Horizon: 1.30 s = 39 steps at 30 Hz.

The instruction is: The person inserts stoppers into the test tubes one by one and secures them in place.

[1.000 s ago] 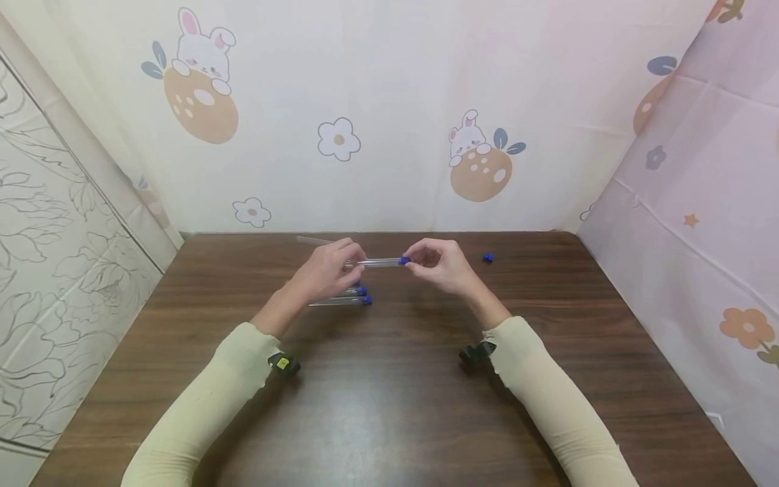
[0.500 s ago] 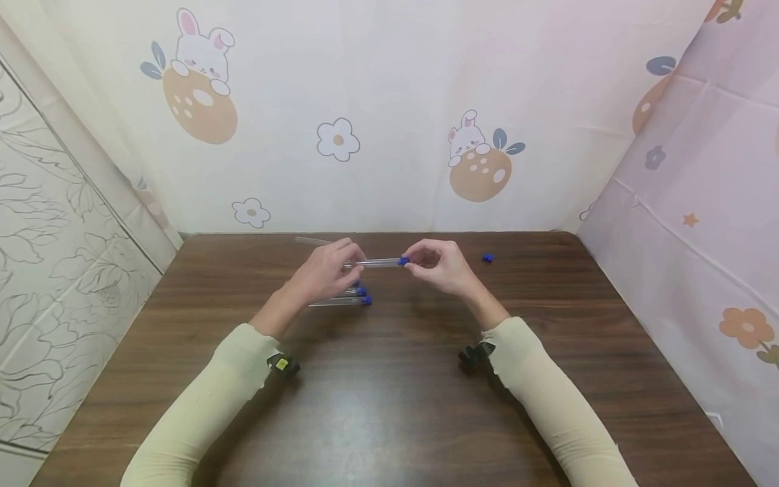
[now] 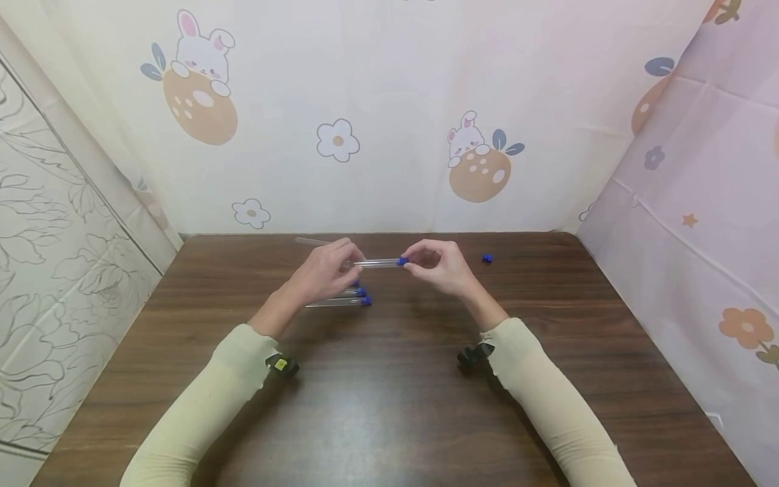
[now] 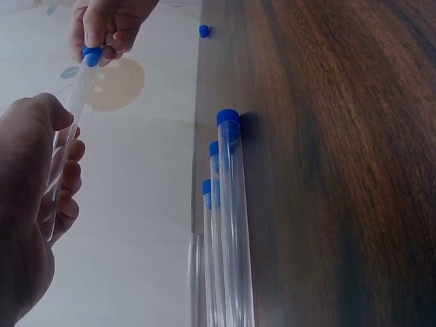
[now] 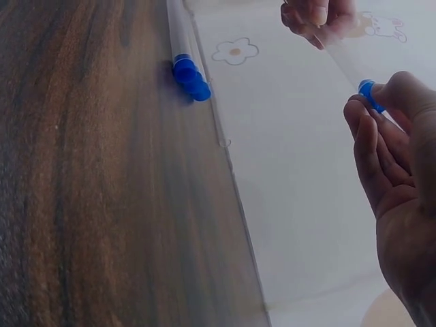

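Blue-capped tube (image 3: pixel 379 262) in both hands (image 3: pixel 325 272) (image 3: pixel 444 268)

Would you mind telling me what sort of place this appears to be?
Perhaps a curtained-off indoor work corner: a wood-grain table stands before a rabbit-print curtain, and blue-capped clear tubes lie on the table.

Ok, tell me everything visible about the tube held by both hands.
The tube is clear, like plastic or glass, with a blue cap at its right end. It's held above the table, roughly level in the head view. The grip of the left hand holds its body; the right hand pinches the cap. Whether it's fully seated is unclear.
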Motion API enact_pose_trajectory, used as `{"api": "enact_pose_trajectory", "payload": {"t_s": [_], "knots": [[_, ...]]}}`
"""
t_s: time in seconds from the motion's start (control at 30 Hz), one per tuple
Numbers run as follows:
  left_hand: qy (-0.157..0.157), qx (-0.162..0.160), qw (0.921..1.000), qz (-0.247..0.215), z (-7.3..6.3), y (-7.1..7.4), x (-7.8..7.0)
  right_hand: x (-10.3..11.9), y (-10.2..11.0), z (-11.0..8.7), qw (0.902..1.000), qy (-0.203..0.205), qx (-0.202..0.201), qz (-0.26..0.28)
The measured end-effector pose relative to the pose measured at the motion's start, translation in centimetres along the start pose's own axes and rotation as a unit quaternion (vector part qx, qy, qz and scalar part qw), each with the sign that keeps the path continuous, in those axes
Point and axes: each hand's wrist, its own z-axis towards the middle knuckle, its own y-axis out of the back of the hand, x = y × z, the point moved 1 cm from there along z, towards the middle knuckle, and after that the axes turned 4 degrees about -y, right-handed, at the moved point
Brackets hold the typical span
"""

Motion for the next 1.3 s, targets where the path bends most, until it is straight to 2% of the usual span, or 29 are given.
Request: {"api": "enact_pose_trajectory", "payload": {"t_s": [0.23,0.53,0.8,0.97,1.3], "knots": [[0.005,-0.002,0.9998,-0.021,-0.02,0.04,-0.08,0.03,-0.06,-0.05,0.9998,0.005,-0.002,0.019],[-0.008,-0.020,0.9990,-0.040,0.06,-0.03,0.01,-0.08,-0.17,0.08,0.9988,0.007,-0.011,0.047],[0.000,-0.025,0.9989,-0.039,0.25,0.04,-0.05,-0.28,-0.22,0.15,0.9964,0.002,-0.012,0.084],[0.001,-0.019,0.9994,-0.029,0.17,0.08,0.09,-0.10,-0.08,0.12,0.9968,-0.001,-0.001,0.080],[0.005,-0.009,0.9998,-0.014,0.21,-0.02,0.28,-0.38,0.58,0.12,0.9993,0.001,0.006,0.037]]}}
